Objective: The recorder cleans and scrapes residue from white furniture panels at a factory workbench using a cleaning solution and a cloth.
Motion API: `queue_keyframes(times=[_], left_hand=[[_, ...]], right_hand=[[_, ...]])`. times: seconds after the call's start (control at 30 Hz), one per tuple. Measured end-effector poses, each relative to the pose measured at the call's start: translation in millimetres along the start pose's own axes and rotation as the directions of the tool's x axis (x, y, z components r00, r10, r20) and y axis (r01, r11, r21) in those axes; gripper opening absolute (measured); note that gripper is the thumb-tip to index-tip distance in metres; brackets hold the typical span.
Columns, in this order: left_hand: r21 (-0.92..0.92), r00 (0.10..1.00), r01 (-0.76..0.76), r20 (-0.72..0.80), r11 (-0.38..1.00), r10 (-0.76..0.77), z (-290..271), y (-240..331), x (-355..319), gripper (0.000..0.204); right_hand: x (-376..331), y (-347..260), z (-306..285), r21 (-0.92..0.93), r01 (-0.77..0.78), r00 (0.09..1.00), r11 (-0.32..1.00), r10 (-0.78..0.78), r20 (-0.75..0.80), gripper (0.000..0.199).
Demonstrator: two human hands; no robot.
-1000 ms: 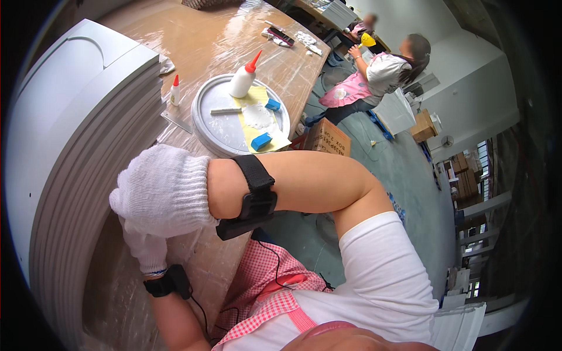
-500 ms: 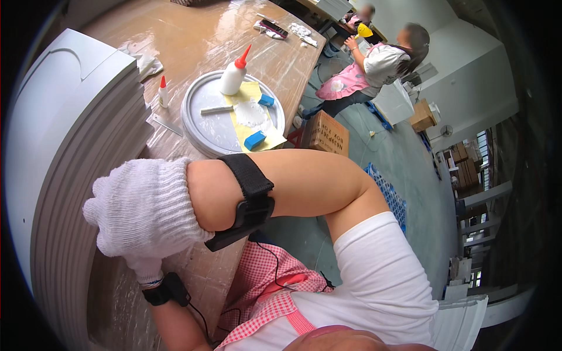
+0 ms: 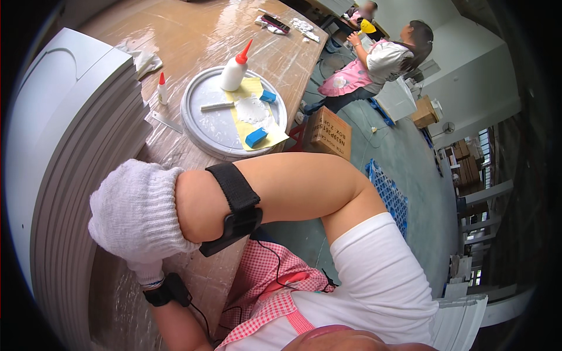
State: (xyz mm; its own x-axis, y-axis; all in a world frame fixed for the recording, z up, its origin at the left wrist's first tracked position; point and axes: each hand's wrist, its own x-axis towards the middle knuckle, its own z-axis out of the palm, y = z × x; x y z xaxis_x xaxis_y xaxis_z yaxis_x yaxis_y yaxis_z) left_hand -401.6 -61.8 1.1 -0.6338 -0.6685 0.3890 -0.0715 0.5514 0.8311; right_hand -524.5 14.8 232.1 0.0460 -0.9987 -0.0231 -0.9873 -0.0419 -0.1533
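My right arm reaches across to the left, and my right hand (image 3: pixel 133 212), in a white knitted glove, is beside the stack of pale grey panels (image 3: pixel 61 193). Its fingers curl away under the glove's rounded back; whatever they grip is hidden. Below it is my left hand (image 3: pixel 145 271), also gloved, showing little more than the cuff, with its fingers hidden behind the right hand. Beyond them a round grey lid (image 3: pixel 196 120) bears a white squeeze bottle with a red nozzle (image 3: pixel 234 73), a yellow sheet (image 3: pixel 249 88) with white powder, blue blocks (image 3: pixel 256 138) and a short pale strip (image 3: pixel 217 106).
A small red-capped bottle (image 3: pixel 162 92) and a flat metal strip (image 3: pixel 167 122) lie between panels and lid on the film-covered table (image 3: pixel 193 35). Crumpled white cloth (image 3: pixel 143 60) and a dark phone (image 3: pixel 275 24) are farther back. A carton (image 3: pixel 328 133) and a co-worker (image 3: pixel 374 64) stand to the right.
My right wrist and forearm have shifted slightly left, and the glove's fingertips have turned further out of sight. The left hand stays beneath. The co-worker's head and body have shifted slightly.
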Motion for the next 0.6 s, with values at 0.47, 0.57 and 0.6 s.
queue_keyframes(times=[0.47, 0.57, 0.6], left_hand=[[0.166, 0.997, -0.075, 0.043, 0.983, 0.068, -6.7, 4.3, 4.4, 0.072], [0.186, 0.991, -0.134, 0.052, 0.973, 0.126, -3.3, 4.1, 5.1, 0.070], [0.188, 0.987, -0.156, 0.057, 0.970, 0.148, -0.3, 3.8, 5.3, 0.070]], right_hand=[[0.4, 11.4, -11.3, 0.011, 0.088, 0.986, 0.996, -0.088, 0.141, 0.024], [0.3, 11.8, -6.8, -0.025, 0.109, 0.990, 0.994, -0.106, 0.090, 0.024], [0.5, 12.2, -5.9, -0.003, 0.074, 0.991, 0.997, -0.074, 0.108, 0.022]])
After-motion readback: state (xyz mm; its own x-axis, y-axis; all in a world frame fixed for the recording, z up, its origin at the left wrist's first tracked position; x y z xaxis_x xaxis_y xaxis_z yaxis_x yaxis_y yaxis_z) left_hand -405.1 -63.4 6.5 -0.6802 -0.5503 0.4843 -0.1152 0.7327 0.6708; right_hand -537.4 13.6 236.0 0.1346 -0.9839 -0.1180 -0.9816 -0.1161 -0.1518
